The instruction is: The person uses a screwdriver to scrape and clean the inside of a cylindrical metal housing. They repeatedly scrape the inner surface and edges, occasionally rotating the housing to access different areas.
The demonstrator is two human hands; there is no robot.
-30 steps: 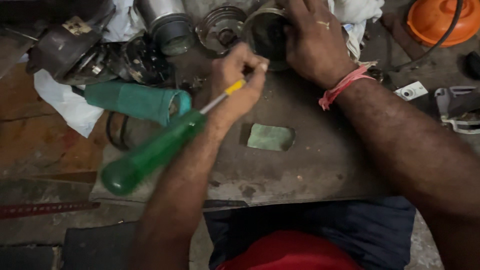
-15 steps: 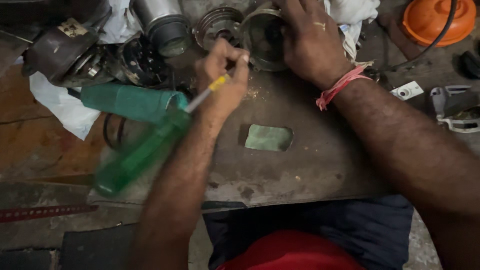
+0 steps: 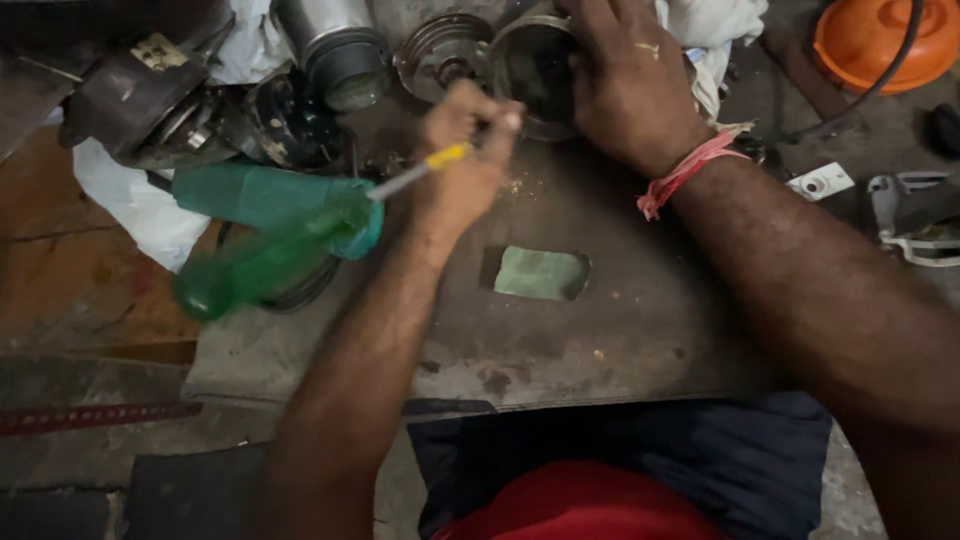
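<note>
Fingers of the left hand (image 3: 462,165) pinch the green screwdriver (image 3: 270,262) by its shaft for control, right hand (image 3: 630,85) clamped on the metal cylinder (image 3: 535,65) to steady it.

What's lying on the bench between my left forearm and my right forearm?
In the head view, a small pale-green flat piece lies on the grimy metal bench top between the two forearms, touching neither. Around it the surface shows only specks of debris.

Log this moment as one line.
left hand: grips screwdriver by shaft | right hand: steadies metal housing | bench: green pad
</note>
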